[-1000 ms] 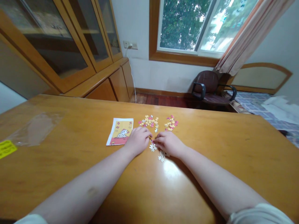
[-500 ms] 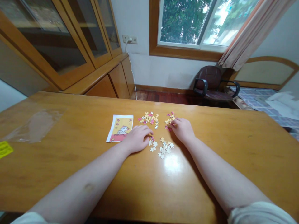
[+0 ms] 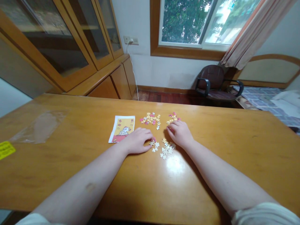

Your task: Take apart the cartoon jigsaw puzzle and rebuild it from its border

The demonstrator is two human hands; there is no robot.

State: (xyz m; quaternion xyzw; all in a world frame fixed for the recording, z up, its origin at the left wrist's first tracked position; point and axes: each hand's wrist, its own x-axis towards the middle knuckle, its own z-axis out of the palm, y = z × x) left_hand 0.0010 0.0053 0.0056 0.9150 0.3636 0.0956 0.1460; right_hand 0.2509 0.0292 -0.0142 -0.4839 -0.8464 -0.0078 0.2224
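My left hand [image 3: 139, 140] rests on the table beside the picture sheet, fingers curved and the thumb apart from them. Its fingertips are at a small group of puzzle pieces [image 3: 155, 145], mostly pale side up with a pink one among them. My right hand [image 3: 180, 132] hovers just above the pale puzzle pieces [image 3: 167, 149], fingers loosely bent, with no piece visible in it. Beyond its knuckles lies a coloured pile of yellow and pink pieces [image 3: 172, 118], partly covered. Another yellow and pink pile [image 3: 151, 118] spreads farther left.
A picture sheet [image 3: 122, 127] with a white cartoon animal lies partly under my left hand. At the left are a clear plastic bag [image 3: 42, 126] and a yellow label [image 3: 7, 150]. Past the table's [image 3: 93, 125] far edge stand a glass-door cabinet [image 3: 93, 67] and an armchair [image 3: 212, 82].
My right hand went from the pale pieces to the right coloured pile, then drew back slightly toward me. My left hand stayed by the small group. The view tilted slightly.
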